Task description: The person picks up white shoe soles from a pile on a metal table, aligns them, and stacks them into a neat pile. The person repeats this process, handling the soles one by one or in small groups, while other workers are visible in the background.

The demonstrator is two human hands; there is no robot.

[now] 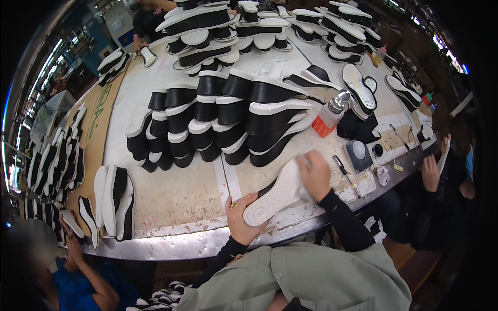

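In front of me, at the table's near edge, is a white shoe sole (270, 201) with a ridged pattern, tilted with its patterned face up. My left hand (241, 222) grips its near, rounded end, fingers beneath and a ring showing. My right hand (315, 177) is closed at the far end, pressing what looks like a white cloth (302, 194) against the sole; motion blurs it. A black strip shows along the sole's left side. Just beyond stand stacked black-and-white wedge soles (218, 116).
A pump bottle (328, 118) with a red label stands right of the stack. Nearby lie a pen-like tool (343, 171), a grey box (358, 155) and a small black jar (377, 150). More soles (114, 202) stand at left. Co-workers' hands (430, 173) show right and left.
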